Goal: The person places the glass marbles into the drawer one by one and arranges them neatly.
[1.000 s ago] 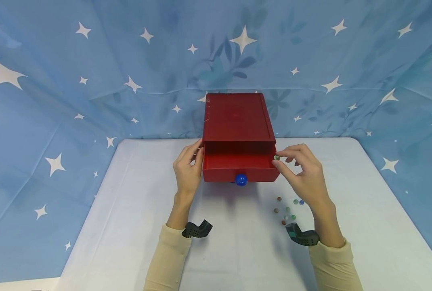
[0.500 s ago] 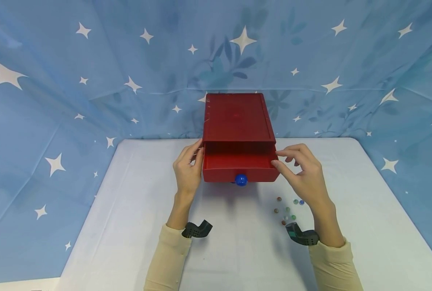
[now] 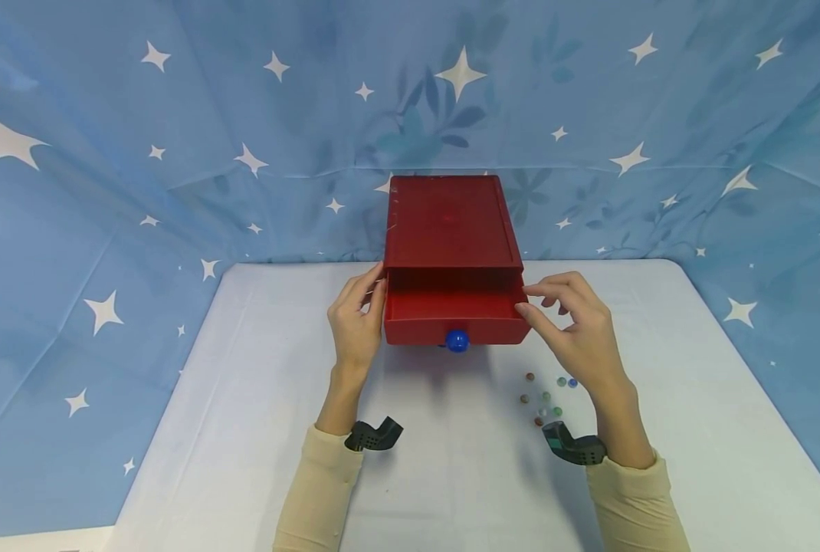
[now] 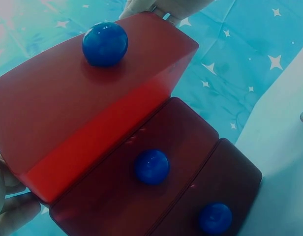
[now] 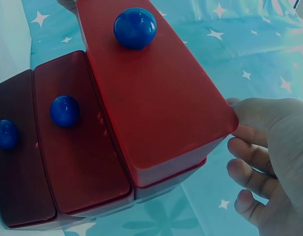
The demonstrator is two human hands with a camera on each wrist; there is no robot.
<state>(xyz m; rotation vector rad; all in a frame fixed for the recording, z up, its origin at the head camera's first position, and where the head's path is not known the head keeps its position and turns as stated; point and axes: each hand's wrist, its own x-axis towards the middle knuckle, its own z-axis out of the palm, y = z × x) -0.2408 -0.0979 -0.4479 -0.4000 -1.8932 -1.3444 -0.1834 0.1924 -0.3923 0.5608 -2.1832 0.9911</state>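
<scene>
Head view: one red, box-shaped, three-drawer cabinet (image 3: pixel 447 222), standing between the two hands. Front turned to the person, back to the blue cloth backdrop with white stars (image 3: pixel 279 207). Top drawer (image 3: pixel 417 332), red, standing partway out toward the person, its round, glossy blue knob (image 3: pixel 457 341) pointing the same way; long axis of the drawer front side to side, from one hand toward the other. Two lower drawers, seen in the wrist views, flush, stacked below, each with a like blue knob. Left hand (image 3: pixel 357 326), at the cabinet's left side: relaxed, fingers and thumb extended along the side of the top drawer; exact contact partly hidden. Right hand (image 3: pixel 582 326), at the cabinet's right side: relaxed, thumb at the drawer's front corner, index finger parted from it, remaining fingers loosely bent. Eight small round glass marbles (image 3: pixel 546 396), brown, green, clear and blue, loose in front of the cabinet and toward its right. White cloth-covered table (image 3: pixel 265 368) beneath the cabinet, reaching out past both its sides.
</scene>
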